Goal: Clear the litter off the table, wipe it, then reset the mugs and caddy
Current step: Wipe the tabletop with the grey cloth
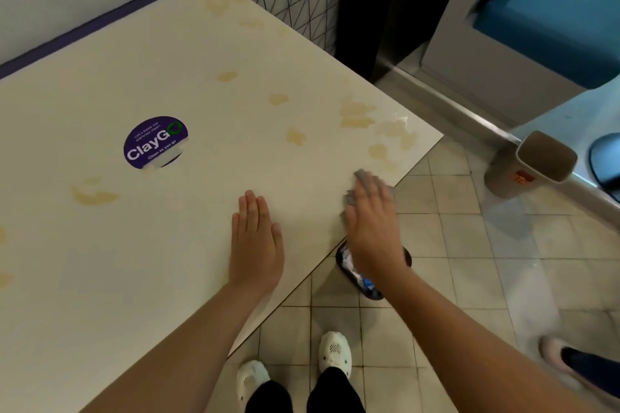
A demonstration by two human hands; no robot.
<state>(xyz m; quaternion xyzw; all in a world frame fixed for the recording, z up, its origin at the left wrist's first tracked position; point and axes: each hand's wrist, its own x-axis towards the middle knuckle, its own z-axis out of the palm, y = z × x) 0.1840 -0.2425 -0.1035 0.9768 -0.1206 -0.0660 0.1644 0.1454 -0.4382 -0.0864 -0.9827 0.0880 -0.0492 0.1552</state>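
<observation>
the table (141, 245) fills most of the view, a pale top with yellowish stains scattered from the far corner down toward the near right edge, and a purple sticker (155, 141) stuck near the middle. no mugs or caddy show anywhere, so the reset step looks some way off, and the wiping is judged to be under way with most stains not yet reached. below the table's right edge a dark bin (369, 285) with crumpled litter in it stands on the tiled floor. the left hand (255, 245) lies flat on the top, fingers straight and pressed together, holding nothing. the right hand (370, 218) presses a grey cloth (364, 183) down at the very edge, fingers straight and close together over it; the picture is blurred there. the risk is that the cloth, already partly past the edge, slides off and drops toward the bin or floor. a light pass could also smear the stains rather than lift them, and the far corner ones may get missed.
</observation>
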